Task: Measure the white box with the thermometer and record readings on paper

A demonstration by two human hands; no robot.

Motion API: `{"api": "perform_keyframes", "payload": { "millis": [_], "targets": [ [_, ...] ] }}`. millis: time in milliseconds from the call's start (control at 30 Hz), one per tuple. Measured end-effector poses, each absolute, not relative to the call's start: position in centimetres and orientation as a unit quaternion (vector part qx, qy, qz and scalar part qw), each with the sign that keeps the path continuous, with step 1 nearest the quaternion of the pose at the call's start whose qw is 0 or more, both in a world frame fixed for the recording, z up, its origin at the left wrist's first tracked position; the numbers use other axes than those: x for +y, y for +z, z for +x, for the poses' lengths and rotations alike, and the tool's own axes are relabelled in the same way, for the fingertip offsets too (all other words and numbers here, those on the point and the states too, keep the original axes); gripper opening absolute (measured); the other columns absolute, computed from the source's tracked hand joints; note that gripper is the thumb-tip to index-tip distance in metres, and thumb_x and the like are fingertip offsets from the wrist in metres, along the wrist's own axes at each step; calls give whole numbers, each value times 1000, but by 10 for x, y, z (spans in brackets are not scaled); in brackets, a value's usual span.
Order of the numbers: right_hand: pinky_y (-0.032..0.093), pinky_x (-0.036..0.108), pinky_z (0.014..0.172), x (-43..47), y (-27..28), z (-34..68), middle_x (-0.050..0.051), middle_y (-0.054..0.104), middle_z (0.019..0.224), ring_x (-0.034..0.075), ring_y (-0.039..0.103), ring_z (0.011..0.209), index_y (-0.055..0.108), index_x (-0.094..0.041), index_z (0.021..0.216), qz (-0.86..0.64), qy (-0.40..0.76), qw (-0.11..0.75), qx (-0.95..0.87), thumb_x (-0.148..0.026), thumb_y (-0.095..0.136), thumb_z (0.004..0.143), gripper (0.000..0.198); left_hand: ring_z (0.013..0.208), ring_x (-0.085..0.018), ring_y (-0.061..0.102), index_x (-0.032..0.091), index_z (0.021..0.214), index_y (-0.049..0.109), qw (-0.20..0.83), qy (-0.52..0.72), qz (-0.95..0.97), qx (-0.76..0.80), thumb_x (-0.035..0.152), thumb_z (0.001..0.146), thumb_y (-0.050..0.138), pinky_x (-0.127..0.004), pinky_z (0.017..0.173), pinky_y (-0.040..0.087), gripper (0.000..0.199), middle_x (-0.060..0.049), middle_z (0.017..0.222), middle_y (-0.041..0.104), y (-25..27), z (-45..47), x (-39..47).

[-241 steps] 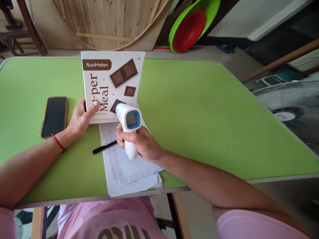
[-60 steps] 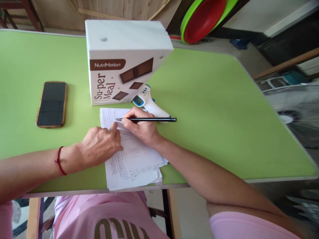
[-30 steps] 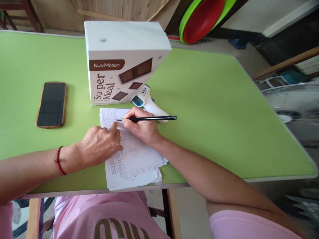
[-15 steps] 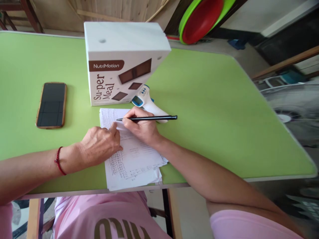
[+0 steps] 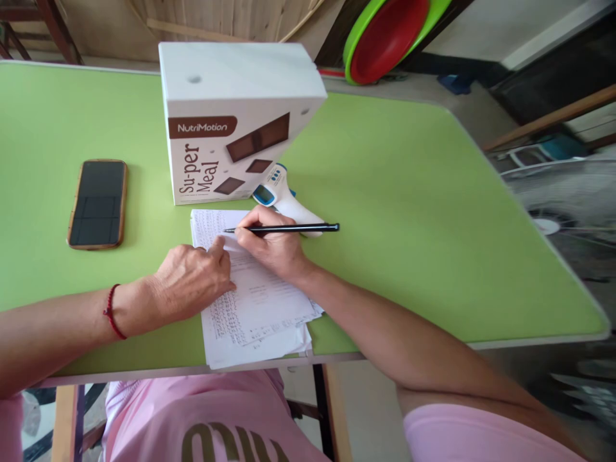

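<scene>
A slim black pen point(image 5: 308, 228) lies almost level in my right hand point(image 5: 278, 249), pinched between thumb and fingers, its tip at the handwritten lines. Under both hands is a small stack of papers point(image 5: 274, 305) covered in writing, with its lower sheets sticking out toward the table edge. My left hand point(image 5: 188, 282) rests on the left side of the stack, index finger reaching toward the pen tip, thumb apart, the other fingers bent. Just beyond my right hand, a white and blue infrared thermometer point(image 5: 294, 206) lies partly hidden behind it.
A white NutriMotion box point(image 5: 202, 157) stands upright behind the papers. To the left lies a phone point(image 5: 99, 204) in a brown case. All rest on a green table point(image 5: 409, 256). Red and green basins point(image 5: 389, 42) lean beyond the far edge, and a fan point(image 5: 553, 221) is at the right.
The view has shifted very slightly, so everything sits a few pixels further left. Both hands and the pen otherwise hold the same place on the papers.
</scene>
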State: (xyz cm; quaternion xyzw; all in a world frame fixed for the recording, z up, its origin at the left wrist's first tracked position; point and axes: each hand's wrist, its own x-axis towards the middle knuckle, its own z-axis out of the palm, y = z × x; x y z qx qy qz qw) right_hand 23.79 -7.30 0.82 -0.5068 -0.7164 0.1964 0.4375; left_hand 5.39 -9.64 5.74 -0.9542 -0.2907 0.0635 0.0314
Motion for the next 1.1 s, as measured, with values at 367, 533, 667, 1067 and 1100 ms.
{"api": "perform_keyframes", "payload": {
  "millis": [367, 533, 667, 1067, 1100],
  "targets": [
    [46, 26, 53, -73, 8, 239, -5, 60, 58, 11, 51, 53, 49, -24, 67, -487, 187, 446, -727, -20, 57, 77, 13, 55, -18, 66, 9, 93, 69, 43, 49, -955, -290, 40, 94, 64, -29, 39, 39, 31, -17, 111, 69, 56, 54, -97],
    [46, 27, 53, -73, 8, 239, -5, 60, 57, 12, 52, 53, 50, -25, 67, -492, 191, 444, -724, -23, 57, 78, 13, 54, -19, 66, 10, 92, 69, 42, 51, -955, -290, 42, 96, 62, -31, 38, 38, 33, -17, 113, 70, 56, 53, -98],
    [46, 27, 53, -72, 8, 242, -4, 61, 59, 12, 52, 53, 50, -25, 69, -494, 183, 453, -720, -23, 57, 79, 12, 54, -19, 66, 10, 89, 68, 46, 46, -955, -288, 42, 94, 65, -31, 38, 36, 32, -16, 110, 70, 56, 53, -97],
    [44, 26, 50, -71, 8, 241, -5, 58, 55, 12, 51, 51, 49, -24, 65, -498, 179, 452, -718, -24, 56, 77, 14, 52, -18, 66, 10, 87, 67, 49, 47, -956, -287, 42, 96, 62, -30, 37, 32, 33, -16, 111, 71, 57, 54, -96],
    [44, 26, 50, -71, 8, 241, -5, 58, 55, 12, 51, 51, 49, -25, 66, -497, 181, 450, -719, -24, 56, 77, 14, 52, -18, 66, 10, 87, 67, 52, 45, -956, -286, 42, 96, 62, -30, 37, 32, 33, -16, 112, 70, 57, 54, -96]
  ]
}}
